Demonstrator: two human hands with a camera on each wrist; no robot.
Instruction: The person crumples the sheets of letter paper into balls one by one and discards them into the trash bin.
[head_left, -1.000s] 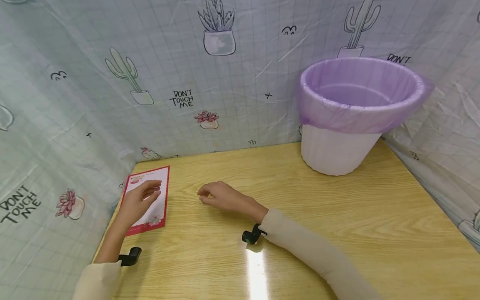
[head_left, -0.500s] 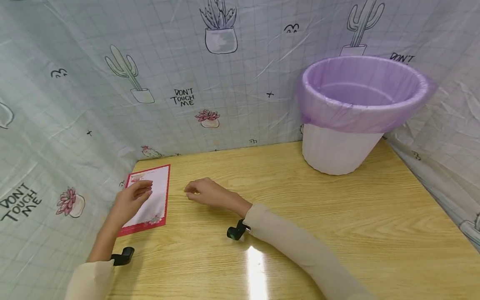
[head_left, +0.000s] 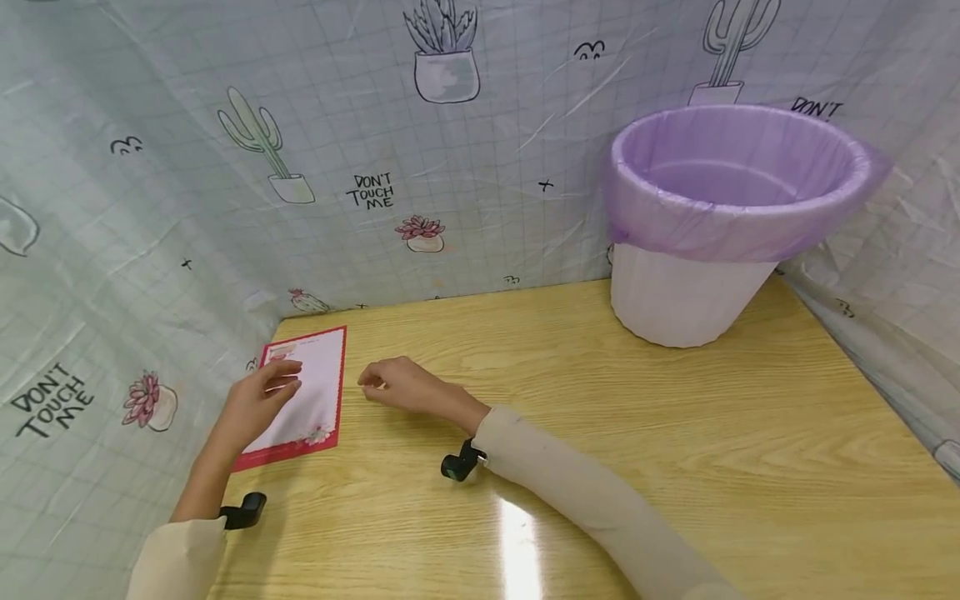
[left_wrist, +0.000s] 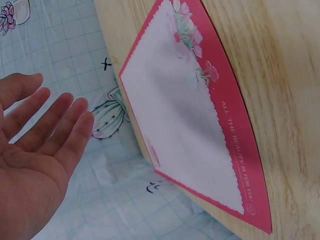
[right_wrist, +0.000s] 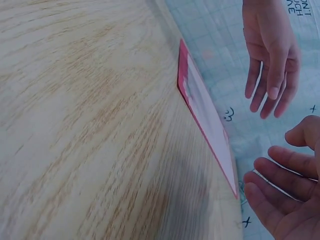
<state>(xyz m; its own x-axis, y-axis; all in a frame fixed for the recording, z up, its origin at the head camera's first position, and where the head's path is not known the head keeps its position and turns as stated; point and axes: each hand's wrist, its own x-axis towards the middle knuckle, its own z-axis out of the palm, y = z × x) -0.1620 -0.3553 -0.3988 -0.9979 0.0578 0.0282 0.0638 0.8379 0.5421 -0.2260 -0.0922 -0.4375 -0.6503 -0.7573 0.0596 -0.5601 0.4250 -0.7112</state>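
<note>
A sheet of letter paper point(head_left: 318, 392) with a red border and printed flowers lies flat at the left of the wooden table. Over its left half hovers my left hand point(head_left: 258, 404), fingers loosely bent and nothing held. In the left wrist view the paper point(left_wrist: 175, 110) shows its red edge with small lettering, apart from the left hand point(left_wrist: 45, 145). My right hand point(head_left: 401, 385) is raised just right of the paper, its fingers relaxed and holding nothing. Both hands face each other in the right wrist view, the left point(right_wrist: 272, 60) above the right point(right_wrist: 287, 185).
A white bin point(head_left: 675, 300) lined with a purple bag point(head_left: 697, 229) stands at the back right of the table point(head_left: 600, 417). Cloth printed with cacti point(head_left: 487, 150) encloses the table at the back and sides. Each wrist wears a small black camera point(head_left: 243, 511).
My right hand has moved left toward the paper. My left hand has shifted slightly left over it. The head view has turned a little; the paper lies where it was.
</note>
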